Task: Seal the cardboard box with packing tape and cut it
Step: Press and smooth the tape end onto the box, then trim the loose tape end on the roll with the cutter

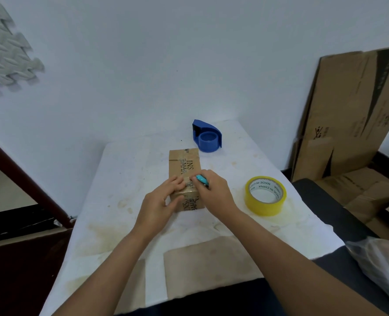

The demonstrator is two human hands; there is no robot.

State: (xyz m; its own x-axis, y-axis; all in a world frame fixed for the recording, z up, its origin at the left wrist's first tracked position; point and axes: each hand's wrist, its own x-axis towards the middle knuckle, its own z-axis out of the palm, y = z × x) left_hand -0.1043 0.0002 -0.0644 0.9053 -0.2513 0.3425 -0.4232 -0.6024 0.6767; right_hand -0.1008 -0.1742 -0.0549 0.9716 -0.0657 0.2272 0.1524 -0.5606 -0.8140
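carefully now: my left hand pins the cardboard box, my right hand grips the teal cutter; slice shallow along the tape.

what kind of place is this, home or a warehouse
Probably a plain room at home or a small makeshift packing spot, not a warehouse: a small stained white table against a bare wall, flattened cardboard leaning nearby, foam mat tiles on the wall.

Fig.: 2 bare forearms, no sleeves visible up to frame edge; left hand & right hand w/o gloves, rings, watch or wristbands. Fingernails too small to tell.
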